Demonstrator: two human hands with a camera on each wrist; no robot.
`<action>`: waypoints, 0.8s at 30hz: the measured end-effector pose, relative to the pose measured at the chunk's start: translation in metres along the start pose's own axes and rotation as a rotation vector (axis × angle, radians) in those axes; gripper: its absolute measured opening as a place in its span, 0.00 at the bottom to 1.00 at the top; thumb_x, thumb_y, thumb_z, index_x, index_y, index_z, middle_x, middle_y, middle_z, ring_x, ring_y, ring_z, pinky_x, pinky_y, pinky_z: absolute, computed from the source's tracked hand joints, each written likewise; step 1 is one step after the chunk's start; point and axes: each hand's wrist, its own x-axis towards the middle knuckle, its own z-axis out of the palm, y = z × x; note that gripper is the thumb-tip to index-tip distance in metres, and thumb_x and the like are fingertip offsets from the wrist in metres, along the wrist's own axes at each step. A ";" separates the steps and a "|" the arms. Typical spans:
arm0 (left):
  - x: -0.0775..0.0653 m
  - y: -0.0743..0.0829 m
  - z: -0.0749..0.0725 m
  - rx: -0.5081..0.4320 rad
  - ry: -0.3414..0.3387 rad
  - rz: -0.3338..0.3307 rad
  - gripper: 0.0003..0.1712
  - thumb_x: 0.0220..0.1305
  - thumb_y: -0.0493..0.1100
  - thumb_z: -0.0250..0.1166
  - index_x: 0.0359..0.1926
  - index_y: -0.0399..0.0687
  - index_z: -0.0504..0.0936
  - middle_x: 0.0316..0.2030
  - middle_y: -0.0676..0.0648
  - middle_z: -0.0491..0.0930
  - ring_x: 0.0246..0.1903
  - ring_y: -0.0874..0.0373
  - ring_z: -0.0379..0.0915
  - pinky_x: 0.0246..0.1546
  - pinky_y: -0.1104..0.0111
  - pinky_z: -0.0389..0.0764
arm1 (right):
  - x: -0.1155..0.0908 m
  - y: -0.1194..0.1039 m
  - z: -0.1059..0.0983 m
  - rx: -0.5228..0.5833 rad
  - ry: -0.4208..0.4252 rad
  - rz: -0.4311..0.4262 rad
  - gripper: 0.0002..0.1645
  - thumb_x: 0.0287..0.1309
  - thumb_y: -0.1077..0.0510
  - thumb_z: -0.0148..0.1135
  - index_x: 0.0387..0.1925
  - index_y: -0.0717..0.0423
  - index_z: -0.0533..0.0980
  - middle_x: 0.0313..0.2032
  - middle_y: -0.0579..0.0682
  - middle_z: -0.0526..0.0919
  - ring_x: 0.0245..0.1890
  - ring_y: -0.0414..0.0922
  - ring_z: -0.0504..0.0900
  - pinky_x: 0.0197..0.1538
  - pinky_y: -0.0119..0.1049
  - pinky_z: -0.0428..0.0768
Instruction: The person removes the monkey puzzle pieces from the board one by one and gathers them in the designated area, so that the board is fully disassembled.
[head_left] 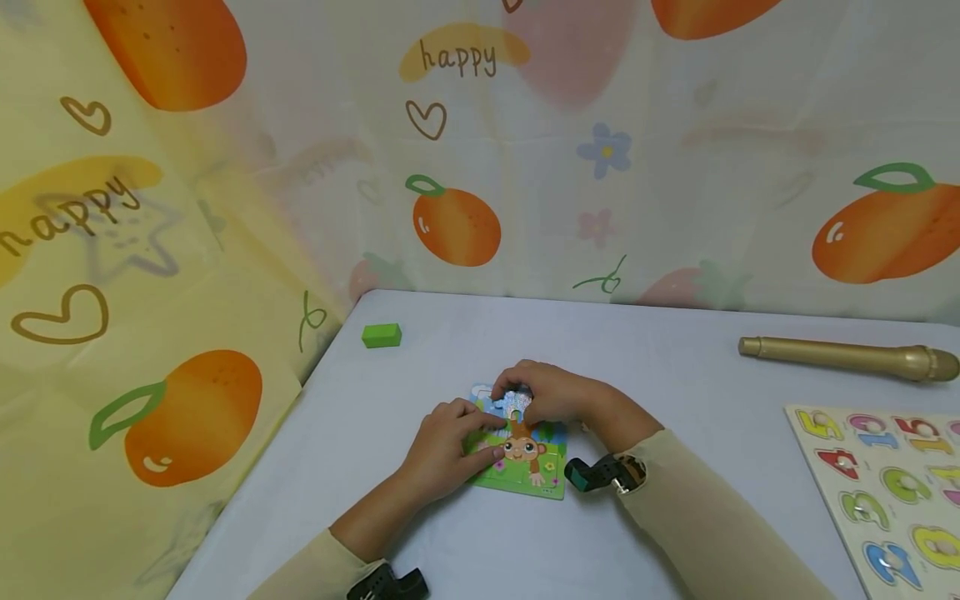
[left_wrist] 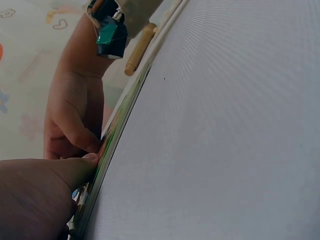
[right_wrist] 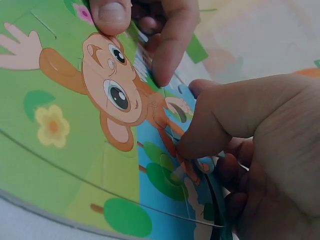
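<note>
A jigsaw puzzle [head_left: 551, 482] of an upside-down monkey lies flat on the white table, between both hands. My left hand [head_left: 447, 446] rests on its left side. In the right wrist view, the left thumb [right_wrist: 111, 17] presses beside the monkey's face and another finger touches farther up. Over the puzzle's far part, my right hand [head_left: 558, 396] has its thumb and curled fingers at a puzzle piece [right_wrist: 187, 167] showing part of the monkey's body. That piece looks slightly raised, with a dark gap beside it. The right fingers partly hide it.
A green block [head_left: 382, 335] sits at the table's far left. A gold microphone [head_left: 847, 357] lies at the far right, with a number puzzle board [head_left: 847, 500] nearer on that side. Behind the table hangs a fruit-printed curtain [head_left: 525, 167].
</note>
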 end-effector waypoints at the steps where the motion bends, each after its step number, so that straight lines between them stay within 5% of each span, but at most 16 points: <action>1: 0.000 0.000 0.000 0.000 0.001 0.001 0.19 0.67 0.53 0.77 0.57 0.60 0.90 0.45 0.55 0.78 0.45 0.58 0.69 0.45 0.59 0.69 | 0.000 0.001 0.000 0.003 0.002 0.000 0.31 0.52 0.72 0.69 0.54 0.41 0.83 0.59 0.46 0.77 0.56 0.48 0.74 0.57 0.43 0.78; 10: 0.001 0.000 0.000 0.003 0.009 0.009 0.18 0.66 0.52 0.77 0.56 0.60 0.90 0.44 0.56 0.77 0.43 0.59 0.68 0.44 0.60 0.69 | -0.003 0.004 -0.002 0.147 0.066 0.004 0.25 0.62 0.68 0.64 0.60 0.49 0.81 0.48 0.49 0.80 0.44 0.46 0.77 0.46 0.38 0.79; 16: 0.000 0.000 0.002 -0.007 0.011 0.006 0.17 0.67 0.53 0.76 0.55 0.60 0.90 0.44 0.56 0.78 0.43 0.60 0.68 0.44 0.60 0.68 | 0.000 0.004 -0.001 0.104 0.104 -0.002 0.12 0.69 0.63 0.68 0.51 0.51 0.84 0.39 0.43 0.84 0.40 0.42 0.79 0.49 0.39 0.79; 24: 0.000 -0.002 0.002 0.004 0.008 0.001 0.18 0.67 0.53 0.77 0.56 0.61 0.90 0.44 0.57 0.77 0.42 0.61 0.67 0.43 0.61 0.68 | 0.002 0.001 -0.005 0.103 0.099 0.000 0.09 0.69 0.63 0.68 0.48 0.52 0.85 0.33 0.45 0.84 0.34 0.42 0.81 0.44 0.37 0.80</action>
